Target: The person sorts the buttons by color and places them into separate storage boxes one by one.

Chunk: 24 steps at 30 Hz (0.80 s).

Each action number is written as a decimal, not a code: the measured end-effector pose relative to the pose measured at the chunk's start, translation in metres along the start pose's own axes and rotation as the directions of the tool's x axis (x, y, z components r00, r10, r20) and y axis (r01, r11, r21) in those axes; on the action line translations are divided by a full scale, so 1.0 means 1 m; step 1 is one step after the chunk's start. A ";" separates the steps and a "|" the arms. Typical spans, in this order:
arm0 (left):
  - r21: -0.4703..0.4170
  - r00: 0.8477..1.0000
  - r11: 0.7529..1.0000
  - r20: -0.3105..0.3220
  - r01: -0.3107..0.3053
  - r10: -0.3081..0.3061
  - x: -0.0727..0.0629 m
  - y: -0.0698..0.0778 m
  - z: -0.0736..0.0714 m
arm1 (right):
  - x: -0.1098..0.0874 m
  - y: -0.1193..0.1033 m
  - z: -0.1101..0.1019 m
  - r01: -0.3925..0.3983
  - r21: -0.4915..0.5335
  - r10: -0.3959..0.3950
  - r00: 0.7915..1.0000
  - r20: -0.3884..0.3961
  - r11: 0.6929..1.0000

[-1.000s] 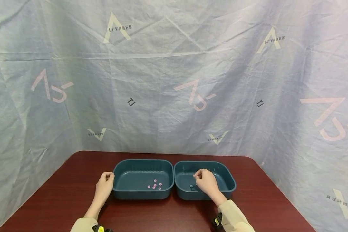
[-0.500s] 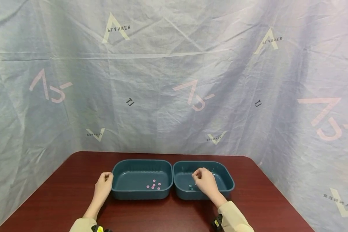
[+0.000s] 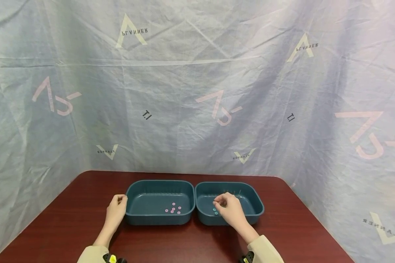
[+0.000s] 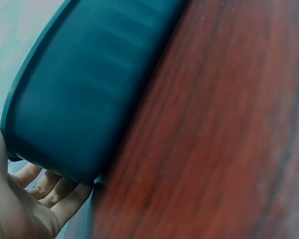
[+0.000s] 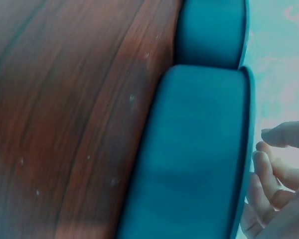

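My left hand [image 3: 116, 212] grips the left end of the left teal plastic bin [image 3: 159, 220], its thumb at the rim and its fingers curled against the outer wall in the left wrist view. Several small pink discs [image 3: 173, 209], dotted at the middle like buttons, lie in this bin's right half. My right hand [image 3: 231, 212] hangs over the right teal bin [image 3: 257, 212], thumb and index fingertips close together. No thing shows between them in the right wrist view. Small teal discs [image 3: 214, 209] lie on that bin's floor, left of the hand, which hides part of it.
Both bins stand side by side, touching or nearly so, on a dark red wooden table [image 3: 158, 243]. A pale printed cloth [image 3: 171, 142] hangs behind the table and along its sides.
My right hand has shifted slightly left within the right bin. A pink speck seen under it half a second ago is out of sight now. My left hand keeps its hold.
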<state>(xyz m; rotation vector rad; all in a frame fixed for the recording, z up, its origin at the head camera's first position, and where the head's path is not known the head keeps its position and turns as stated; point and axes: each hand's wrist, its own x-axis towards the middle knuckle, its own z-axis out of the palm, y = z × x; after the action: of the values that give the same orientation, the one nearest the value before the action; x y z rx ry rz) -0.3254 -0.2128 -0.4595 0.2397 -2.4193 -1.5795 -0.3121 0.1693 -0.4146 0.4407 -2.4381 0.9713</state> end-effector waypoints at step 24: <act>0.004 0.999 1.000 -0.034 0.005 -0.005 0.001 0.000 0.001 | -0.030 -0.035 0.005 0.094 0.061 -0.107 0.960 0.258 0.994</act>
<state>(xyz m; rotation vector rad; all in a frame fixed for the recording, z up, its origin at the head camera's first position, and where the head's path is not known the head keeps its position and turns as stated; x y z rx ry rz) -0.3267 -0.2122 -0.4599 0.2714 -2.3981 -1.5607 -0.2729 0.1453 -0.4142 0.7449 -2.5982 0.9831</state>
